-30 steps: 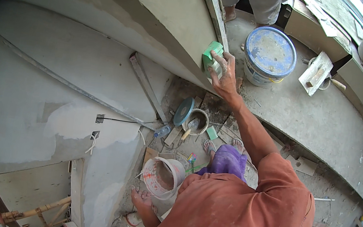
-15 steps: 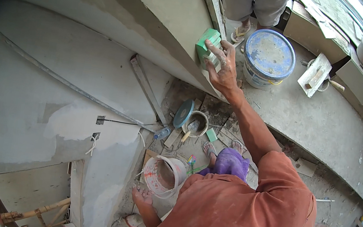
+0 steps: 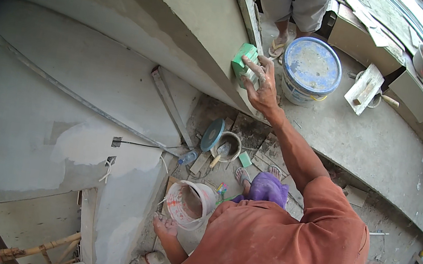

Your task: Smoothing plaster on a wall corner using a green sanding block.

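My right hand (image 3: pixel 264 90) reaches forward with its fingers round a green block (image 3: pixel 244 64) that has a paler face, perhaps a sponge or foam float. The block rests against the grey plastered wall edge (image 3: pixel 205 27). Pale dust or paste coats those fingers. Low on the left, my left hand (image 3: pixel 165 225) hangs beside a white bucket (image 3: pixel 174 203) smeared with red, its fingers loosely apart and nothing seen in them. The bucket is tilted, with greyish stuff inside.
A lidded blue-and-white bucket (image 3: pixel 313 65) stands on the ledge, near another person's legs (image 3: pixel 286 6). Farther right lies a plastering board (image 3: pixel 365 89). Below, a small mortar bucket (image 3: pixel 227 147) holds a trowel, with a green block (image 3: pixel 245 159) beside it. A metal bar (image 3: pixel 172 104) leans on the wall.
My right hand and the green block have slid slightly down and to the right along the wall edge. My left hand has barely moved.
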Available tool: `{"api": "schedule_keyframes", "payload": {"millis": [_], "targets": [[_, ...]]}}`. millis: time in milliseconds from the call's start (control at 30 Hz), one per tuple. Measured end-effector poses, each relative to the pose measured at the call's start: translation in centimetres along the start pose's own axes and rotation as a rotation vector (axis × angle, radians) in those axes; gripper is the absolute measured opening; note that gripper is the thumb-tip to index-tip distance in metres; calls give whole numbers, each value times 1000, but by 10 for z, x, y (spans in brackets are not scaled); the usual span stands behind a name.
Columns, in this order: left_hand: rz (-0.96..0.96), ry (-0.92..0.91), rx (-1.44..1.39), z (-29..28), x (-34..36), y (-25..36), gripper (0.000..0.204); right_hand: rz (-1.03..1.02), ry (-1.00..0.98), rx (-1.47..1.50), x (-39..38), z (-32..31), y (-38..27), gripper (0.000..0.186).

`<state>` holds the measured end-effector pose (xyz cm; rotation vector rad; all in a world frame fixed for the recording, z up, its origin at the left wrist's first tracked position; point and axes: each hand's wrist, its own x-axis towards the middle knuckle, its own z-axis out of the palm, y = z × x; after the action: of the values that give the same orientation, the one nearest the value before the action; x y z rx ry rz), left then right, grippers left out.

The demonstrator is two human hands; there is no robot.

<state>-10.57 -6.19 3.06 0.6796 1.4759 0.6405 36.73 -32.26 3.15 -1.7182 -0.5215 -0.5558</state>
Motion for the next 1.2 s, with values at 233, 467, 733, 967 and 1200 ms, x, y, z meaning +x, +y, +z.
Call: {"api": "schedule_keyframes", "payload": {"millis": [233,467,733,967,1200], "targets": [[5,26,77,20,7,3,30,-273,91,123,51,-2,-95,69],[4,26,10,0,7,4,31,28,24,-32,-2,1,-13,61],[9,50,93,0,1,14,30,-188,78,139,21,14,-50,67],[5,229,131,-6,-34,22,28,-51,49,69,-91,36,82,69],[1,14,187,-8,-21,40,32,191,-33,-12,-121,33,114,65]]}}
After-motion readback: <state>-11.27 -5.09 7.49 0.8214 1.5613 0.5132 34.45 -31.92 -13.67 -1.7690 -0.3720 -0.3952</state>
